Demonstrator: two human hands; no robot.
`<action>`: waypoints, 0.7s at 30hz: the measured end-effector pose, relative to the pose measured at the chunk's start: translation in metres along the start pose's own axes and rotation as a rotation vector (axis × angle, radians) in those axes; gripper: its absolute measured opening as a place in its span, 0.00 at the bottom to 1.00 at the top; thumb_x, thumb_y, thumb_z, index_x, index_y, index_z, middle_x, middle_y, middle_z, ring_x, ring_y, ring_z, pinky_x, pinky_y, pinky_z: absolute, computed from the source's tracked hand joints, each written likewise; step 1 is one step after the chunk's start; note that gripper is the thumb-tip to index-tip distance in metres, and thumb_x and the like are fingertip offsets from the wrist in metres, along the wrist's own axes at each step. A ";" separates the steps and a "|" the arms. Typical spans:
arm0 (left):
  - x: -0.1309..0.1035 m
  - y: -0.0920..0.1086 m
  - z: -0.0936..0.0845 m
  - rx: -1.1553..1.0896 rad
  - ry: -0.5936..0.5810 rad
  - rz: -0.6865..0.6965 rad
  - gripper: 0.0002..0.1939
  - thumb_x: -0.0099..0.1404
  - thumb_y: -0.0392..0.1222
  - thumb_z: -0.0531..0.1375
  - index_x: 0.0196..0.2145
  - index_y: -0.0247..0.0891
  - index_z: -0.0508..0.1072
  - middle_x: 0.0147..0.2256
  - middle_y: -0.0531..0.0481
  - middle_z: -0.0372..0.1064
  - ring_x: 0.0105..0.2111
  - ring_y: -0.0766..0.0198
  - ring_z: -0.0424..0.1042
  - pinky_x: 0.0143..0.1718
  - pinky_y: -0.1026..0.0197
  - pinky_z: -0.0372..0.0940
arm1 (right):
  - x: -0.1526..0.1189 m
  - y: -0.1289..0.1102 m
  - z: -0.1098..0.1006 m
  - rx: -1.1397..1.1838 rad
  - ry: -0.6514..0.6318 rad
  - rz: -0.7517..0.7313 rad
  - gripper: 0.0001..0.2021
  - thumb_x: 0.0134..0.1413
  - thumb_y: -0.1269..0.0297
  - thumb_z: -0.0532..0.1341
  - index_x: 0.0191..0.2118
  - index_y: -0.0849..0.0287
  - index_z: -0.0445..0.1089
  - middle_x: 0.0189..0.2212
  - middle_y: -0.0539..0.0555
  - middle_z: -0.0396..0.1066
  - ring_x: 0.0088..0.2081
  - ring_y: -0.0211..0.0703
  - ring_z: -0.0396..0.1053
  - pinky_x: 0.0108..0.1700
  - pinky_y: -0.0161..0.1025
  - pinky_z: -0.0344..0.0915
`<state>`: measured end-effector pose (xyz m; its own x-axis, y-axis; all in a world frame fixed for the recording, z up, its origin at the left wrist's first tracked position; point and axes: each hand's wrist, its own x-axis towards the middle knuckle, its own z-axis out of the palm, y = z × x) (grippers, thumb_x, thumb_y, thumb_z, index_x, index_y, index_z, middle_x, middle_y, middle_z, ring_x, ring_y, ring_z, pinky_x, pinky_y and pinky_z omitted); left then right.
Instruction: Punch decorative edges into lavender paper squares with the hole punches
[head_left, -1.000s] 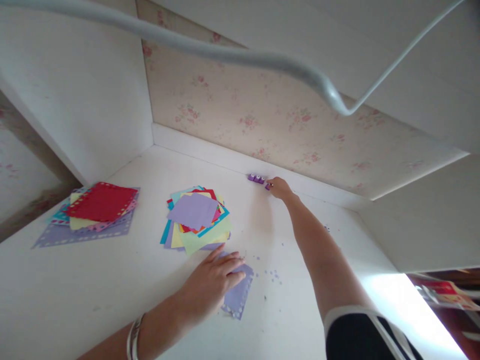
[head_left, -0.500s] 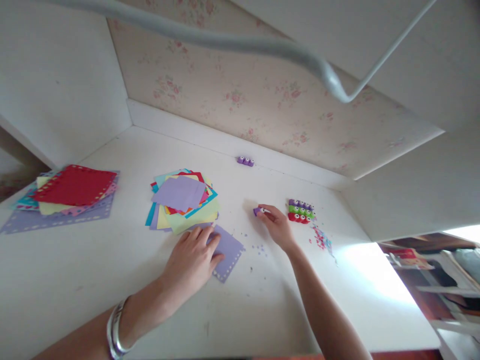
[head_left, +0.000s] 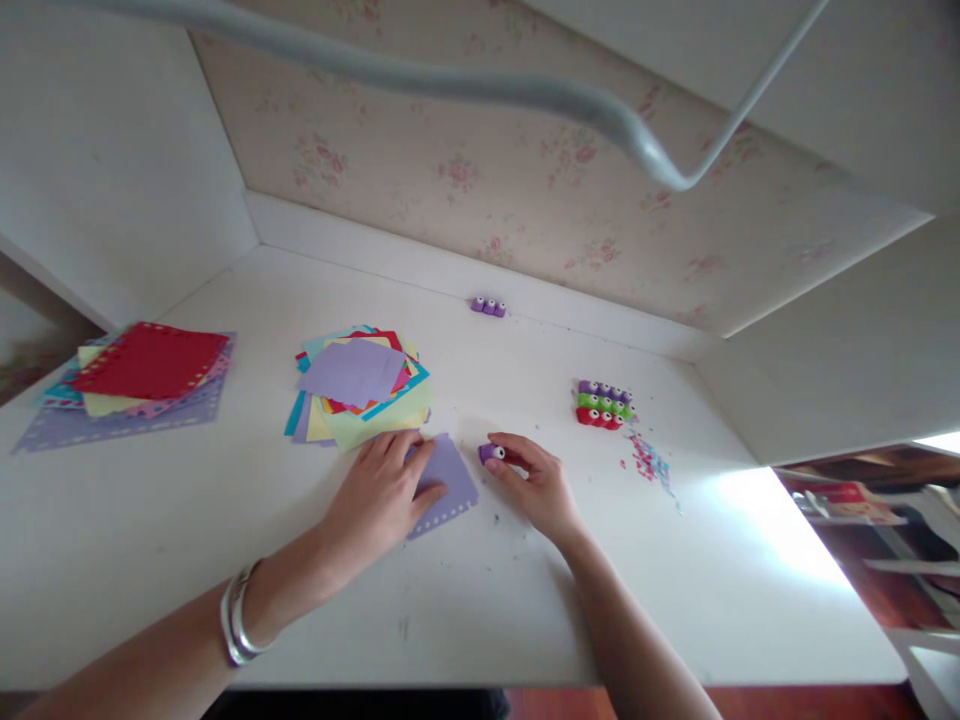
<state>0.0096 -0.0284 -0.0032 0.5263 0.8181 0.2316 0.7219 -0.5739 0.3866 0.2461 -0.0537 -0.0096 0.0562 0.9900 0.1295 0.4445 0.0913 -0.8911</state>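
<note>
A sheet of purple paper (head_left: 452,478) lies flat on the desk, with a row of punched holes along its near edge. My left hand (head_left: 386,490) rests over its left part and holds it, thumb on top; the fingertips are at the far edge. Just right of the sheet, my right hand (head_left: 536,490) pinches a small purple paper punch (head_left: 489,454) with a white button between thumb and fingers. The punch stands apart from the paper, near its right edge.
A pile of coloured paper (head_left: 352,375) lies beyond my left hand. Farther left is a stack of hole-edged sheets (head_left: 154,362). Purple, green and red punches (head_left: 600,403) stand in rows at right, beside paper confetti (head_left: 651,462). Purple punches (head_left: 488,307) sit by the wall.
My right hand has brought the purple punch nearer to the purple sheet. The sheet has turned under my left hand, and the view has shifted slightly.
</note>
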 end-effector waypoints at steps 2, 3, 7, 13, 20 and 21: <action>0.001 -0.004 0.003 -0.062 -0.012 -0.010 0.22 0.62 0.45 0.63 0.53 0.39 0.70 0.50 0.41 0.67 0.51 0.49 0.65 0.54 0.47 0.61 | -0.001 0.001 0.000 0.011 -0.016 -0.001 0.14 0.53 0.57 0.66 0.46 0.52 0.76 0.45 0.56 0.76 0.42 0.48 0.75 0.44 0.45 0.76; 0.002 -0.007 0.004 -0.085 -0.022 -0.022 0.23 0.61 0.44 0.64 0.54 0.39 0.69 0.50 0.41 0.67 0.51 0.49 0.65 0.55 0.47 0.61 | -0.001 0.001 0.000 0.017 -0.022 -0.003 0.14 0.53 0.58 0.66 0.46 0.52 0.76 0.45 0.56 0.76 0.42 0.48 0.75 0.44 0.45 0.76; 0.004 -0.015 0.006 -0.148 -0.068 -0.062 0.25 0.57 0.42 0.67 0.52 0.39 0.71 0.48 0.42 0.70 0.51 0.49 0.67 0.55 0.45 0.60 | -0.001 -0.001 0.002 0.048 -0.038 -0.008 0.12 0.54 0.57 0.66 0.44 0.53 0.76 0.43 0.56 0.76 0.39 0.46 0.76 0.41 0.43 0.76; 0.008 -0.017 -0.003 -0.453 -0.027 -0.100 0.18 0.59 0.36 0.63 0.48 0.44 0.73 0.47 0.48 0.71 0.48 0.57 0.71 0.53 0.54 0.64 | -0.003 -0.005 0.004 0.161 -0.091 0.035 0.12 0.53 0.58 0.67 0.44 0.52 0.76 0.42 0.55 0.75 0.33 0.42 0.74 0.35 0.40 0.74; 0.014 -0.014 -0.014 -0.869 -0.136 -0.283 0.22 0.59 0.45 0.64 0.51 0.44 0.73 0.53 0.49 0.71 0.52 0.54 0.70 0.55 0.52 0.63 | -0.005 -0.009 0.003 0.267 -0.134 0.079 0.13 0.56 0.56 0.65 0.47 0.51 0.75 0.47 0.56 0.73 0.37 0.43 0.74 0.41 0.43 0.74; 0.014 -0.013 -0.015 -0.918 -0.152 -0.303 0.22 0.59 0.46 0.64 0.51 0.43 0.73 0.52 0.48 0.72 0.51 0.54 0.71 0.54 0.52 0.65 | -0.005 -0.010 0.003 0.257 -0.137 0.071 0.13 0.56 0.56 0.64 0.47 0.51 0.75 0.48 0.56 0.73 0.38 0.44 0.74 0.42 0.44 0.74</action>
<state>0.0007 -0.0086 0.0085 0.4752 0.8758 -0.0850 0.2398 -0.0360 0.9701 0.2392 -0.0591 -0.0029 -0.0500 0.9986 0.0182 0.2023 0.0279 -0.9789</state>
